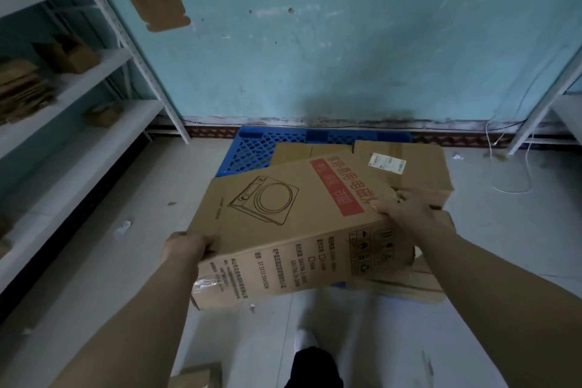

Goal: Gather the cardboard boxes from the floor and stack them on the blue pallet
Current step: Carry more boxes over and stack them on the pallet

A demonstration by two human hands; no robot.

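Observation:
I hold a cardboard box (283,224) with a cooker drawing and a red label, tilted above the front of the blue pallet (252,148). My left hand (185,247) grips its near left corner. My right hand (406,206) grips its right edge. Another cardboard box (419,167) with a white sticker lies on the pallet behind it. Flattened cardboard (406,287) shows under the held box at the right. Most of the pallet is hidden by the boxes.
White metal shelving (78,116) with small cartons runs along the left. A second shelf post (541,110) stands at the right by a white cable (529,167). The teal wall is close behind the pallet. A further cardboard piece (195,376) lies by my feet.

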